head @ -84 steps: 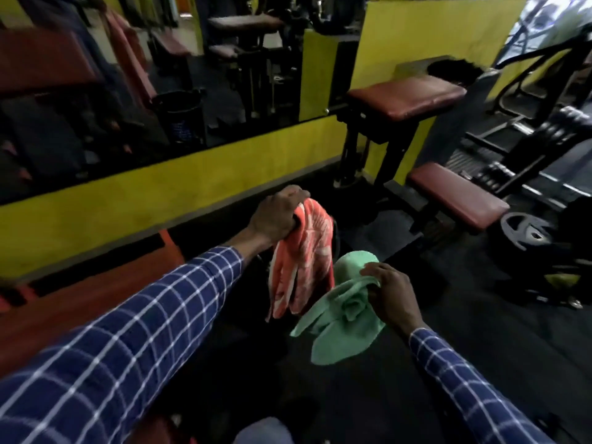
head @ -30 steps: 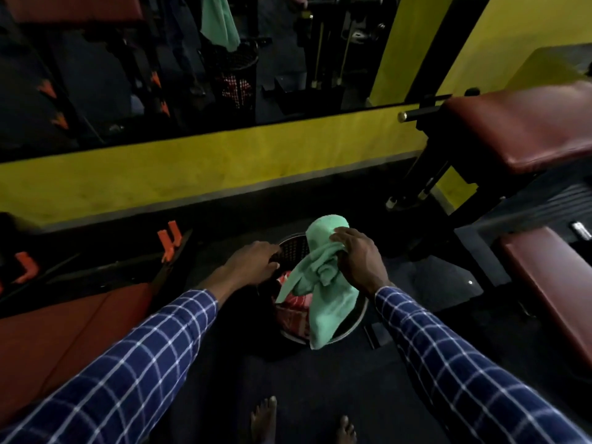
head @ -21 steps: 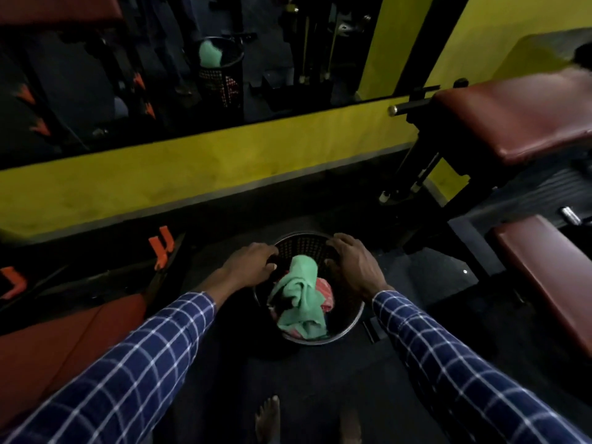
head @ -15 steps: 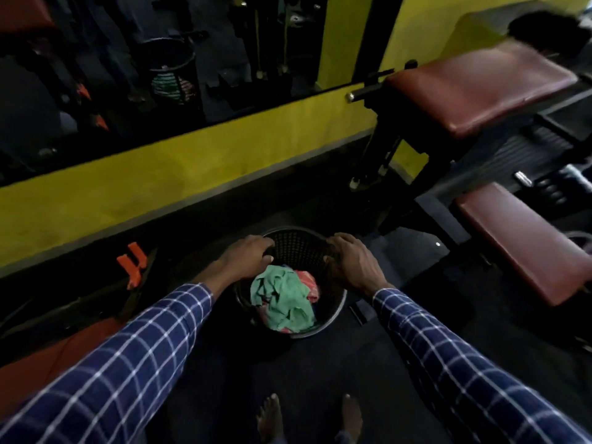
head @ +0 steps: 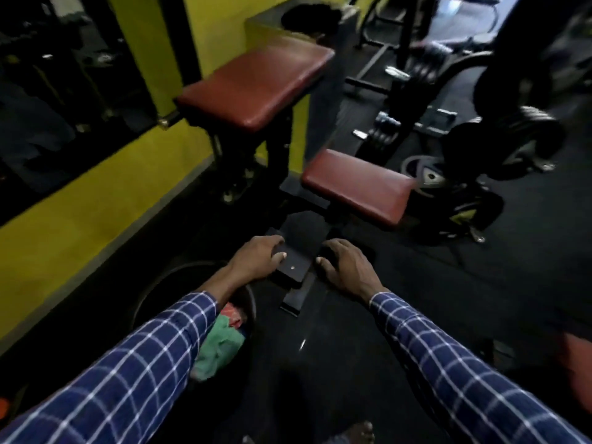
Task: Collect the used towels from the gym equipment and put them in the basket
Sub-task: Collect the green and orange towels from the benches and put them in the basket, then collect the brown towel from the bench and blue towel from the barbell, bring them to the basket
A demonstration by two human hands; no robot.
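The dark round basket (head: 166, 283) stands on the floor at lower left, half hidden under my left sleeve. Inside it lie the green towel (head: 221, 347) and the orange patterned towel (head: 232, 314). My left hand (head: 259, 257) hovers past the basket's far rim, fingers loosely curled, holding nothing. My right hand (head: 344, 267) is out in front over the black floor and the bench's base, fingers apart and empty.
A bench with two dark-red pads (head: 256, 84) (head: 358, 185) stands straight ahead on a black frame. Weight plates (head: 519, 145) and machines fill the right. A yellow wall with a mirror (head: 64, 100) runs along the left. My bare foot (head: 358, 434) shows at the bottom.
The orange and then the green towel went into the basket. Both hands have left the basket's rim and moved forward; the view has swung right, toward the bench.
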